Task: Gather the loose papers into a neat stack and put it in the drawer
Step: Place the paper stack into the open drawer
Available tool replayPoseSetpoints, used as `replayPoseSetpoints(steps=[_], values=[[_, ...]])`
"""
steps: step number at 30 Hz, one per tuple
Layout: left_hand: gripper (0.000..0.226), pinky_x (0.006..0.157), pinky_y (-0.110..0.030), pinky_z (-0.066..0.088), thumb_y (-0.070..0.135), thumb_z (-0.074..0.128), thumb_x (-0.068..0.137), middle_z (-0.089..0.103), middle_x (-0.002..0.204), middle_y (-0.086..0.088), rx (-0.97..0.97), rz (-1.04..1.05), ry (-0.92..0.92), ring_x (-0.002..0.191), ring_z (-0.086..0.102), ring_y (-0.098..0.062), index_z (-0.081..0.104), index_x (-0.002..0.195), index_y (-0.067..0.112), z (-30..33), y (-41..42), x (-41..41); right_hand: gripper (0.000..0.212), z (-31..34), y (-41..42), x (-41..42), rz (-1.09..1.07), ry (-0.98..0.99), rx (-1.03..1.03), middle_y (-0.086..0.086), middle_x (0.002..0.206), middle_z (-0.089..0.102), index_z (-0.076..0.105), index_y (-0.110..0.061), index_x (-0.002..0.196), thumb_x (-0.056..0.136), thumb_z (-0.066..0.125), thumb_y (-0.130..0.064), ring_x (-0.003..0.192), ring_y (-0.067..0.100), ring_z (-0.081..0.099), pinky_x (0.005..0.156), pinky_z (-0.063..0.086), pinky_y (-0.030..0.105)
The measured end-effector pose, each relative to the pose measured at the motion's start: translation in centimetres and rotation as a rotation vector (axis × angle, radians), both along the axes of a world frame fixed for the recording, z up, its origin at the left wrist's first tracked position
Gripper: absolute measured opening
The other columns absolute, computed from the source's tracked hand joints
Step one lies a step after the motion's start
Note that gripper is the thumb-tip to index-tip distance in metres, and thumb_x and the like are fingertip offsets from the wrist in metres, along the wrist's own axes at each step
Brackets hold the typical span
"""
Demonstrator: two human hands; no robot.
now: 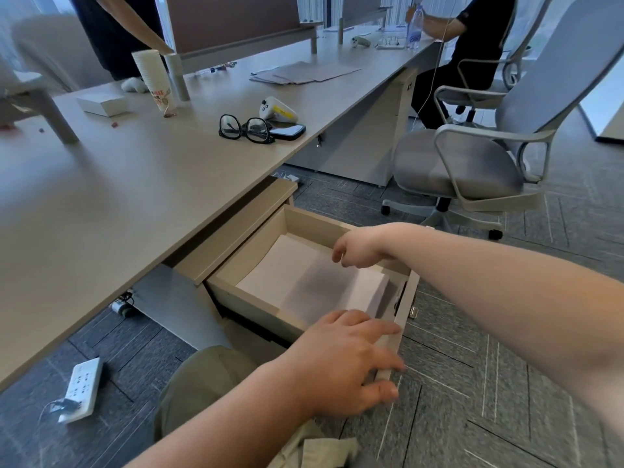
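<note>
Two hands were at the open drawer [401, 319] under the worktop [101, 197]. The stack of papers [304, 278] lay flat on the drawer's floor, filling most of it, with one corner shaded by the arm above. The right hand [358, 251] hung over the drawer's far side with its fingers loosely curled and nothing between them, clear of the sheets. The left hand [341, 359] rested on the near end of the drawer front, fingers spread over the top edge, holding no paper.

Such a stack would likely be light and limp: thin sheets that slide on each other and bend if lifted by one corner. If it needed squaring, the better hold would be both long edges pinched together, or a flat palm pressing the top while the other hand nudged the sides. From how it lay, the edges already looked fairly even, so the step left seemed to be pushing the drawer shut by its front panel.

More loose sheets [304, 74] sat farther along the worktop, near the glasses [244, 128] and phone [287, 131].
</note>
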State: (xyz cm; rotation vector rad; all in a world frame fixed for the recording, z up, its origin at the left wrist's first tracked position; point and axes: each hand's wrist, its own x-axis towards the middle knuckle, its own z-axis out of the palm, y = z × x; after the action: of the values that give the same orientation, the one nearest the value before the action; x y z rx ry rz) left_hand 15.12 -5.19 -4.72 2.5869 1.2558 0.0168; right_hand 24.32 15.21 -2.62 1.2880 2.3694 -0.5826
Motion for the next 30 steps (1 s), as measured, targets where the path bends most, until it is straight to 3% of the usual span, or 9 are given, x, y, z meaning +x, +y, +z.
replayPoseSetpoints(steps=[3,10,15,19,22,25,27,30], values=[[0.038,0.122,-0.047,0.023,0.061,0.048,0.100,0.030,0.166,0.017,0.033,0.035,-0.014,0.149,0.030,-0.019,0.058,0.136,0.052,-0.4,-0.1,-0.4,0.041,0.3,0.4,0.5,-0.008,0.080,0.091,0.000,0.136,0.064,0.063,-0.021,0.139,0.102,0.050,-0.009,0.124,0.023,0.060,0.101,0.049,0.033],[0.039,0.121,-0.046,0.024,0.060,0.047,0.100,0.033,0.165,0.017,0.062,0.112,0.012,0.148,0.033,-0.019,0.056,0.138,0.054,-0.2,0.0,-2.5,0.036,0.4,0.6,1.6,-0.061,0.245,0.201,-0.001,0.123,0.070,0.071,-0.021,0.123,0.097,0.048,-0.009,0.115,0.023,0.063,0.100,0.053,0.039],[0.042,0.121,-0.045,0.029,0.063,0.044,0.097,0.039,0.161,0.018,0.100,0.198,0.036,0.145,0.038,-0.017,0.057,0.136,0.055,-0.4,0.3,-4.6,0.031,-0.1,0.4,2.0,0.019,0.272,0.098,-0.011,0.118,0.066,0.065,-0.027,0.130,0.099,0.061,-0.025,0.111,0.012,0.062,0.102,0.049,0.028],[0.044,0.120,-0.044,0.029,0.066,0.047,0.091,0.044,0.157,0.017,0.159,0.269,0.054,0.142,0.040,-0.016,0.060,0.132,0.056,-0.8,0.4,-6.4,0.039,-1.2,0.4,2.0,0.115,0.247,0.085,-0.010,0.132,0.062,0.061,-0.030,0.135,0.097,0.064,-0.040,0.122,0.012,0.058,0.110,0.045,0.034],[0.039,0.117,-0.046,0.035,0.061,0.050,0.092,0.051,0.152,0.015,0.219,0.321,0.046,0.137,0.048,-0.018,0.064,0.127,0.054,-1.6,0.3,-8.1,0.055,-2.3,0.8,1.3,0.165,0.280,0.250,-0.004,0.144,0.056,0.054,-0.028,0.143,0.094,0.064,-0.049,0.132,0.019,0.052,0.114,0.042,0.042],[0.041,0.114,-0.047,0.039,0.057,0.059,0.089,0.056,0.147,0.011,0.299,0.430,0.012,0.129,0.057,-0.019,0.064,0.128,0.046,-2.9,-0.1,-9.8,0.071,-3.1,0.7,0.2,0.132,0.375,0.331,0.002,0.162,0.038,0.041,-0.024,0.156,0.095,0.062,-0.054,0.150,0.025,0.032,0.124,0.026,0.044],[0.053,0.114,-0.046,0.040,0.058,0.063,0.085,0.057,0.148,0.009,0.334,0.550,-0.037,0.131,0.056,-0.019,0.060,0.134,0.038,-3.5,-0.4,-11.0,0.078,-3.7,0.5,-0.6,0.097,0.392,0.301,0.004,0.171,0.019,0.027,-0.024,0.162,0.097,0.060,-0.054,0.157,0.027,0.014,0.129,0.014,0.047],[0.068,0.120,-0.048,0.035,0.060,0.063,0.084,0.049,0.156,0.003,0.340,0.702,-0.097,0.144,0.043,-0.021,0.052,0.143,0.030,-4.0,-0.5,-12.7,0.082,-4.7,0.4,-2.1,0.060,0.448,0.278,0.003,0.173,0.006,0.017,-0.024,0.165,0.098,0.056,-0.054,0.160,0.027,0.004,0.129,0.011,0.050]])
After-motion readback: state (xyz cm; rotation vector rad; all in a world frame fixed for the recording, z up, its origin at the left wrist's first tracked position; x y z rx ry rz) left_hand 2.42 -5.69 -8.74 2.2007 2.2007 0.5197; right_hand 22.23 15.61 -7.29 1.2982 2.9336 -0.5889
